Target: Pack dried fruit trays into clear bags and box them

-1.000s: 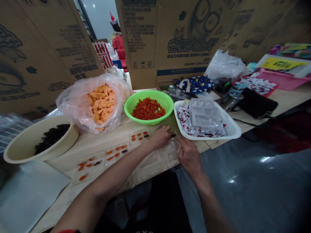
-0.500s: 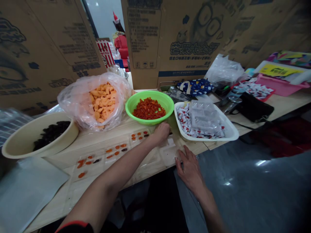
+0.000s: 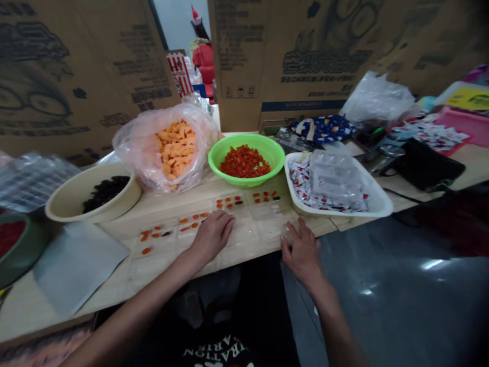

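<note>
My left hand [image 3: 214, 235] hovers over the row of clear plastic trays, its fingers curled together; whatever they hold, if anything, is hidden. Beside the near right end of the row rests my right hand [image 3: 304, 251], fingers apart, close to the last clear tray [image 3: 265, 228]. Orange and dark dried-fruit pieces [image 3: 266, 196] lie in the far compartments of that tray. Its neighbours hold similar orange pieces [image 3: 228, 202], and the leftmost tray has a lone orange piece [image 3: 145, 251] in a nearer compartment.
Behind the trays stand a green bowl [image 3: 280, 162] of red-orange pieces, a plastic bag [image 3: 132, 145] of orange chunks and a cream basin [image 3: 63, 204] of dark fruit. A white tub [image 3: 384, 208] of sachets is right. A pale sheet [image 3: 82, 265] lies left; cardboard boxes [image 3: 244, 109] wall the back.
My left hand has moved left from the rightmost tray, uncovering its filled far compartments. My right hand stays near the tray's edge. The view has shifted to the left.
</note>
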### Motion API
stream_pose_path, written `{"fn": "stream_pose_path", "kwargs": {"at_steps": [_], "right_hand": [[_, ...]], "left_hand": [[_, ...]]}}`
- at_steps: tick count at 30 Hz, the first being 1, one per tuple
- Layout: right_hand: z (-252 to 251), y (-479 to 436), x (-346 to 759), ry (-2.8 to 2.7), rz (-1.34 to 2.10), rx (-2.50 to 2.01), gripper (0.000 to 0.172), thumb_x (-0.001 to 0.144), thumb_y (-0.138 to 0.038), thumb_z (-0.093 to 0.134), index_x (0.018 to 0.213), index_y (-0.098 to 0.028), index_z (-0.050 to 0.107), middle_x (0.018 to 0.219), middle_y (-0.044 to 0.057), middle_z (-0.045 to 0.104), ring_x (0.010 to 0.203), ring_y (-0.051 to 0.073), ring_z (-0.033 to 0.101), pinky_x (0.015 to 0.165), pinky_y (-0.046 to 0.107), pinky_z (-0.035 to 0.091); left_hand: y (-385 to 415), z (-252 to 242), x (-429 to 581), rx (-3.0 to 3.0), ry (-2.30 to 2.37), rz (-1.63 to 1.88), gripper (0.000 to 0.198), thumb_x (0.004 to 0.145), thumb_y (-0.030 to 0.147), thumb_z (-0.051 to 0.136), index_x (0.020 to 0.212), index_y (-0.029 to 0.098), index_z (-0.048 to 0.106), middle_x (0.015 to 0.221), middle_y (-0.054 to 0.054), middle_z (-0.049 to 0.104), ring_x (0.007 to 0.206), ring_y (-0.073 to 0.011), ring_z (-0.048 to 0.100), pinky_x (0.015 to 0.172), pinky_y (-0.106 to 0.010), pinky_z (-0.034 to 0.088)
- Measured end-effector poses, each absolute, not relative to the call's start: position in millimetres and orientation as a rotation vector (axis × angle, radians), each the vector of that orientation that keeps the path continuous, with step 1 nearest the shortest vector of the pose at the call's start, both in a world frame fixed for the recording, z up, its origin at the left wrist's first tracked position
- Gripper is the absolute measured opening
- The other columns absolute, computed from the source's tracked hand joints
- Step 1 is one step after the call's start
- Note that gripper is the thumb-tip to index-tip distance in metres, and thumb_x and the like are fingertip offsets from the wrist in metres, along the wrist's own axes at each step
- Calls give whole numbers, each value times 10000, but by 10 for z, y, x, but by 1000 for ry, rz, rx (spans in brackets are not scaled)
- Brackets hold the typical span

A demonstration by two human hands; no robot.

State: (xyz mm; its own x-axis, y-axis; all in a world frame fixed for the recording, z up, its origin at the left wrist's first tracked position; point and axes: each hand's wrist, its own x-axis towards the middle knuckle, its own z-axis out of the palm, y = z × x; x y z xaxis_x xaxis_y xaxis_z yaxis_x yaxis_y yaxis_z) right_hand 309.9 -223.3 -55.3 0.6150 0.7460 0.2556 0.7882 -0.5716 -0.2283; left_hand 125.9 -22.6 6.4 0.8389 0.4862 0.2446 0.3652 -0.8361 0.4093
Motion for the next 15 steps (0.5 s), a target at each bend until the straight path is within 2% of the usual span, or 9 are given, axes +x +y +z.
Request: {"fn": "stream_pose_path", "kwargs": {"at_steps": [4,6,8,10,12,14,15], "right_hand": [[-470,-1988,3290,-1384,-262,-2413,456,898,-126,439,1324,-97,602,1435,228,510,1303,346,484,1008,524,456],[-406,-1710,3443,-1526,-271,-2330,505,819,-14,446,1297,-51,607,1404,238,533,1305,317,490,1046,463,441],[-326,-1417,3605,-1615,-235,-2335,485,764,42,472,1215,-17,642,1349,251,569,1265,309,521,1041,420,438],[-241,-1190,3734,-1602,-136,-2384,342,747,62,525,1022,-32,705,1203,238,648,1129,287,596,963,377,465],[-164,-1053,3797,-1548,-9,-2384,190,741,73,587,733,-82,697,934,181,704,893,220,643,818,326,471],[-124,-971,3819,-1527,41,-2334,341,756,72,607,482,-127,568,631,111,628,655,143,591,674,310,419],[-127,-934,3832,-1507,29,-2296,435,811,40,584,423,-143,510,554,91,575,599,115,559,641,317,388]], "left_hand": [[-301,-101,26,2798,839,580,259,990,282,471,1160,263,666,1310,-112,615,1245,-286,565,1005,-462,483],[-286,-210,-468,2812,1013,618,278,979,293,491,1210,289,646,1385,-113,570,1311,-312,523,1020,-501,477],[-251,-316,-853,2786,1167,691,313,970,298,503,1260,303,621,1417,-116,547,1335,-327,508,1016,-523,481],[-246,-393,-1131,2764,1265,740,345,966,300,512,1299,308,602,1445,-118,530,1378,-336,472,1034,-539,468],[-296,-418,-1312,2773,1311,718,363,971,310,513,1326,305,591,1492,-114,498,1442,-336,395,1087,-549,424],[-373,-412,-1407,2803,1308,605,397,982,341,510,1371,289,569,1553,-111,436,1496,-329,302,1142,-544,368],[-405,-410,-1427,2817,1289,523,428,987,362,506,1405,277,545,1582,-110,396,1514,-324,261,1161,-536,346]]}}
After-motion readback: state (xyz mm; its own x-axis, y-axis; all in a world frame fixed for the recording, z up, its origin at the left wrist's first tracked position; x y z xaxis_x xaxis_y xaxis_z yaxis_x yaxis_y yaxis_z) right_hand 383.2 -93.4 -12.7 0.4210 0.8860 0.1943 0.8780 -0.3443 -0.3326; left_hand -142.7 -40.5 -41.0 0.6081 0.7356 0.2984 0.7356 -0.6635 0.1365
